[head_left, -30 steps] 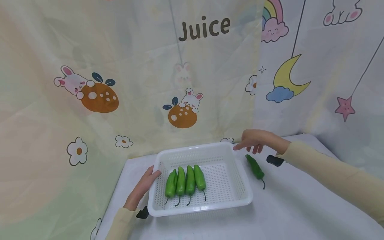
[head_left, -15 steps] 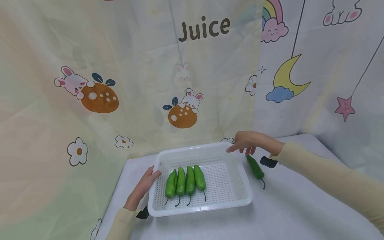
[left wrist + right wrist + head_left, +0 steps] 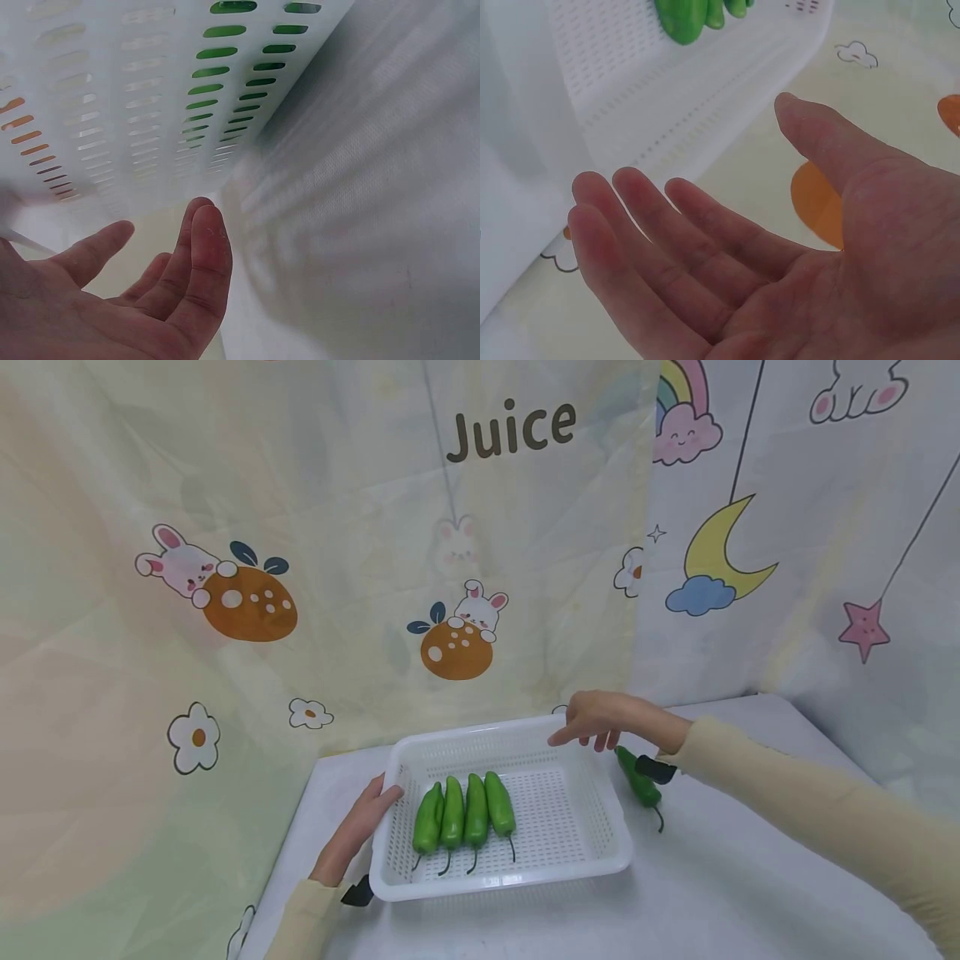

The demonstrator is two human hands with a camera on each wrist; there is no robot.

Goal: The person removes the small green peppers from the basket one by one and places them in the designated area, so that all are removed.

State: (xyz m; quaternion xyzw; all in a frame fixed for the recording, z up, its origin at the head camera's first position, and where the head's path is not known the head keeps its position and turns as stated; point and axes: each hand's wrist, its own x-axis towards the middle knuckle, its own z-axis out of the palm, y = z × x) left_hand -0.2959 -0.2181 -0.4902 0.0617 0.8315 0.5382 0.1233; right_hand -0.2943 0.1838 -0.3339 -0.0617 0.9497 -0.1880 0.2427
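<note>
A white plastic basket (image 3: 551, 810) with slotted walls holds several green peppers (image 3: 476, 812), lying side by side in its left half. At the basket's left side is my left hand (image 3: 363, 814), its thumb overlapping the rim in the head view. The left wrist view has this hand (image 3: 161, 289) beside the slotted wall, fingers lightly bent and nothing between them. My right hand (image 3: 592, 718) hovers over the back right corner, palm empty. Its fingers and thumb (image 3: 825, 135) are spread apart in the right wrist view. One more green pepper (image 3: 637, 777) lies outside, partly covered by the wrist strap.
A white cloth-covered table (image 3: 720, 852) carries the basket and the loose pepper. Behind it hangs a printed curtain (image 3: 360, 568) with rabbits and flowers, close to the basket's back rim. Black straps (image 3: 357, 892) sit at both wrists.
My right hand has moved left, from the basket's right side to above its back right corner. Left hand, basket and peppers have stayed in place.
</note>
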